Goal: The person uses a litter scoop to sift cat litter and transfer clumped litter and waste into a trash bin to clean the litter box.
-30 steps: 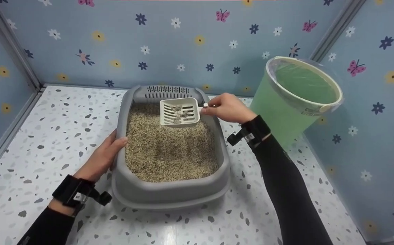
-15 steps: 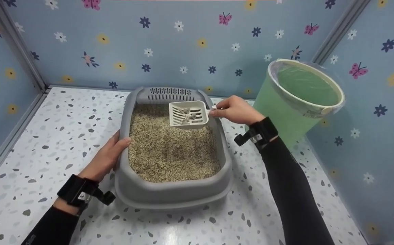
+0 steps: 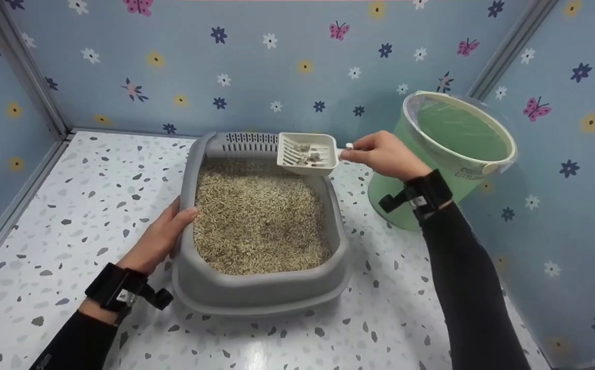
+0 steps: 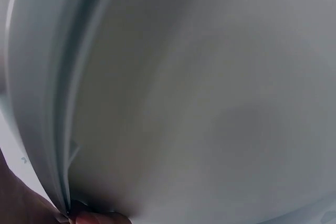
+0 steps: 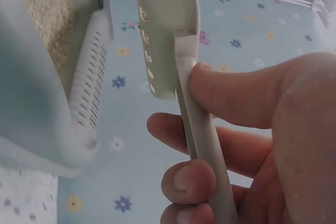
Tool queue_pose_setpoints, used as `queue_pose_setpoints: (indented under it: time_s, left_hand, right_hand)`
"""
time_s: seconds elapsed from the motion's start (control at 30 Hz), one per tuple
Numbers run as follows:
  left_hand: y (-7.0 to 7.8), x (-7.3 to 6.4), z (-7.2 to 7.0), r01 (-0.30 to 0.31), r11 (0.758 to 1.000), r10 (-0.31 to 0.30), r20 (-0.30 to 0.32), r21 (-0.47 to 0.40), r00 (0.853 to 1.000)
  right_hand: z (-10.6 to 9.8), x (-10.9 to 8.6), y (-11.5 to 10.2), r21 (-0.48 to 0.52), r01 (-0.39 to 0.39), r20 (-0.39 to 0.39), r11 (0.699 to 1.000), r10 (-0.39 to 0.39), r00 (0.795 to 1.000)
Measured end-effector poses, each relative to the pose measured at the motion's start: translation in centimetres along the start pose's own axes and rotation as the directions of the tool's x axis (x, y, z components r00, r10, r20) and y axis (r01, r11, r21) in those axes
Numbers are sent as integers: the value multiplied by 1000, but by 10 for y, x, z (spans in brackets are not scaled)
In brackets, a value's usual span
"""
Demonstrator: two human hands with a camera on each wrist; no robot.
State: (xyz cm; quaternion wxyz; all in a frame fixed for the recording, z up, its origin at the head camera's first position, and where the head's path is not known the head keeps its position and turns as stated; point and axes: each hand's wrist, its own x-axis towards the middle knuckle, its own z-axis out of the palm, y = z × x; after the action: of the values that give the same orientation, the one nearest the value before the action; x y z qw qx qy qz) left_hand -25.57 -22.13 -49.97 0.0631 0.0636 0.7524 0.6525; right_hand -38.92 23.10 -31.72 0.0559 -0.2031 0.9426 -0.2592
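My right hand [image 3: 387, 154] grips the handle of a cream slotted litter scoop [image 3: 308, 140]; in the right wrist view thumb and fingers wrap the scoop's handle [image 5: 202, 129]. Several greyish clumps [image 3: 308, 156] lie on the scoop's slots. The scoop hangs level over the back right rim of a grey litter box [image 3: 261, 293], which holds tan pellet litter [image 3: 256, 221]. My left hand [image 3: 159, 234] holds the box's left rim, thumb on top and fingers down the outside. Close up in the left wrist view, the box's wall [image 4: 210, 103] fills most of the picture.
A green bin [image 3: 400, 200] with a clear liner over its cream rim stands right of the box, behind my right forearm. Flowered blue wall panels [image 3: 256, 67] close in the back and sides. The speckled white surface [image 3: 92, 205] lies under everything.
The scoop with its clumps has moved right and up, from over the litter to over the box's back right rim. My left hand keeps its hold on the left rim.
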Motion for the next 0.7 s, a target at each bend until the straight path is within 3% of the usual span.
queue_pose_setpoints:
  time_s: [0.13,0.3,0.57,0.7]
  left_hand:
    - [1,0,0,15,1000,-15,1,15,1000]
    - [1,-1,0,6,1000,-6,6,19,1000]
    - [0,-1,0,0,1000,0,16,9,1000]
    - [-1,0,1,-18,1000,19,28,-16,999]
  right_hand:
    - [-34,-14,12,-1,-69,-83,998,68,994]
    - [-78,-36,20,73,-146,-158,987,156,975]
    - [-133,-63,42,164,-290,-230,943,323,918]
    - [-150,-74,63,123,-344,-273,931,365,890]
